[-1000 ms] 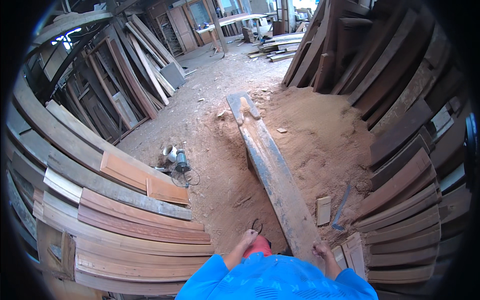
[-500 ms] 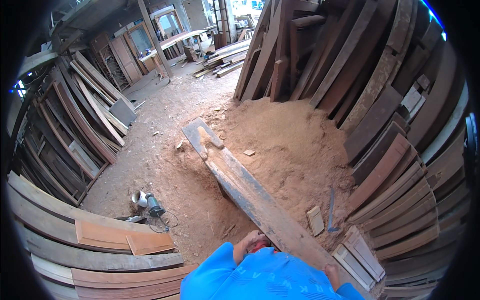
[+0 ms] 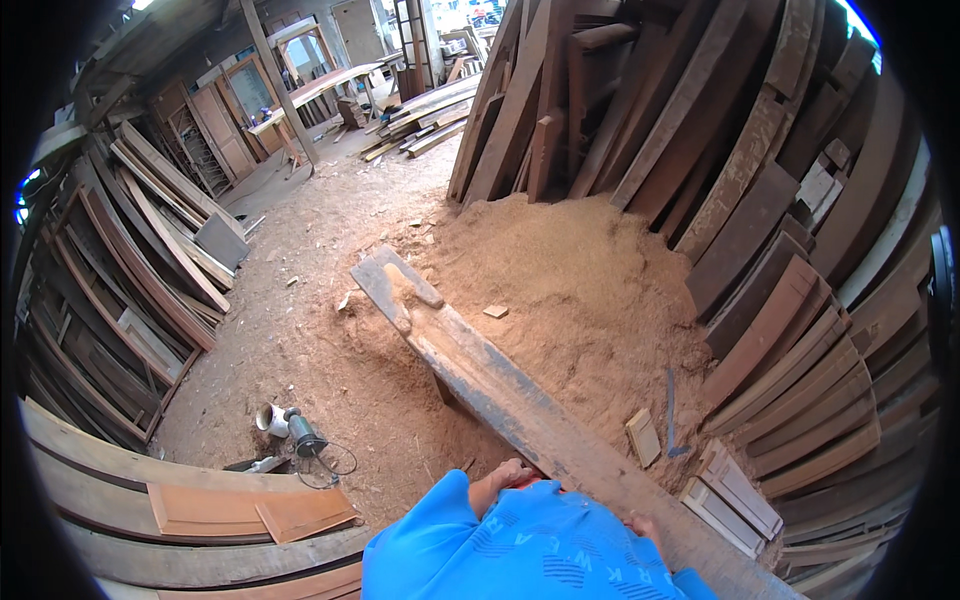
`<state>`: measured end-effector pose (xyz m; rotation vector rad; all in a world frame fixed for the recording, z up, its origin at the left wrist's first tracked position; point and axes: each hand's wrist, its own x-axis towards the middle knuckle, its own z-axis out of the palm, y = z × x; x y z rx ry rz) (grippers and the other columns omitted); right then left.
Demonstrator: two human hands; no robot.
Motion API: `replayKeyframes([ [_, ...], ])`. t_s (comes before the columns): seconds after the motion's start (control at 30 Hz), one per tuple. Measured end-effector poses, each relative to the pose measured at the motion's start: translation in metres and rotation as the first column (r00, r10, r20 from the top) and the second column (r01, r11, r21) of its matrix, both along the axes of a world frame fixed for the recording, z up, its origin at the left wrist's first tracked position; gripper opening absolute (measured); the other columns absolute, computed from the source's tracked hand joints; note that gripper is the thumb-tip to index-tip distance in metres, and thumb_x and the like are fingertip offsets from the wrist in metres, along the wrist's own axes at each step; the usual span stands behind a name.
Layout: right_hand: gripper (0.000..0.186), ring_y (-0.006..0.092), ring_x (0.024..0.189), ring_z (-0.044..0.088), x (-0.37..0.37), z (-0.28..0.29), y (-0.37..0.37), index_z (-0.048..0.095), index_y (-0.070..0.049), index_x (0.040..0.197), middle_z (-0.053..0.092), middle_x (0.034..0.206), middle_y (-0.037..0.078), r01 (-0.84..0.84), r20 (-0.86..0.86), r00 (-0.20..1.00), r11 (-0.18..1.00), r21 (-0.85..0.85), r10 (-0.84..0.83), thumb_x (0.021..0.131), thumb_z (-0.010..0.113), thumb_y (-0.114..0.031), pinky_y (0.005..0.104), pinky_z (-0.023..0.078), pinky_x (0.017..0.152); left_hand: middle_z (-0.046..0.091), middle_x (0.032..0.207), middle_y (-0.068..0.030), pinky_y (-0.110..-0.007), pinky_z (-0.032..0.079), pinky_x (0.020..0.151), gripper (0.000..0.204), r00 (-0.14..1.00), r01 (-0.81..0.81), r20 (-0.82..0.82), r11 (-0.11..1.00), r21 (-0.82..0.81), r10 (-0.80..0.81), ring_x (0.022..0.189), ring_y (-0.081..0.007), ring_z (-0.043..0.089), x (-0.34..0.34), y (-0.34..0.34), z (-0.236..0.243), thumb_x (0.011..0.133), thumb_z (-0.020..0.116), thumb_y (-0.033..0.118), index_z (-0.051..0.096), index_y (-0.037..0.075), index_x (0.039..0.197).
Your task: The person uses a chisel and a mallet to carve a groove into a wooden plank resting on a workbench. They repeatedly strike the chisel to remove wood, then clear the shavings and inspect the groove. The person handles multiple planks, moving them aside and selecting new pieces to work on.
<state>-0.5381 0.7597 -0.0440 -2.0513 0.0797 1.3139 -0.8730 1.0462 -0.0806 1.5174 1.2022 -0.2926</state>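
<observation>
A long, worn wooden plank (image 3: 500, 385) runs diagonally from the lower right to the middle of the floor, with a notched wooden piece (image 3: 412, 297) on its far end. Close against the plank's left edge, my left hand (image 3: 508, 473) is closed, its fingers curled. A bit of something red (image 3: 528, 482) shows beside that hand, mostly covered by my blue shirt (image 3: 530, 550). Farther right, my right hand (image 3: 643, 526) is at the plank, partly behind the shirt. Its fingers are largely hidden, so its grip does not show.
Sawdust (image 3: 560, 270) is heaped beyond the plank. On the floor at left lie a green corded power tool (image 3: 306, 436) and a white round container (image 3: 270, 419). Boards (image 3: 700, 110) lean along both sides. Small panels (image 3: 730, 500) and a dark bent metal bar (image 3: 671, 415) lie at right.
The view has shifted slightly. My right hand has come a little up and left, nearer my left hand. Less of the red thing shows. The plank seems to rest in place.
</observation>
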Motion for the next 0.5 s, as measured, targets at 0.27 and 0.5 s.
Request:
replayKeyframes([
  [0.27, 0.029, 0.0219, 0.067, 0.063, -0.010, 0.027, -0.003, 0.063, 0.002, 0.118, 0.071, 0.094, 0.015, -0.191, 0.045, 0.979, 0.976, -0.109, 0.197, 0.103, 0.056, -0.022, 0.0400, 0.056, 0.060, 0.065, 0.130, -0.0260, -0.047, 0.051, 0.099, 0.062, 0.996, 0.084, -0.035, 0.995, -0.063, -0.086, 0.121, -0.0434, 0.061, -0.009, -0.021, 0.033, 0.090, 0.063, 0.048, 0.065, 0.000, 0.129],
  [0.5, 0.034, 0.0230, 0.072, 0.066, -0.010, 0.026, 0.001, 0.055, -0.003, 0.126, 0.070, 0.101, 0.013, -0.018, -0.176, 0.984, 0.996, 0.082, 0.032, 0.104, 0.057, -0.030, 0.0430, 0.060, 0.066, 0.056, 0.141, -0.0248, -0.044, 0.048, 0.101, 0.070, 0.922, 0.253, 0.325, 0.962, -0.100, -0.209, 0.126, -0.0344, 0.057, 0.022, -0.027, 0.079, 0.100, 0.051, 0.054, 0.048, 0.000, 0.146],
])
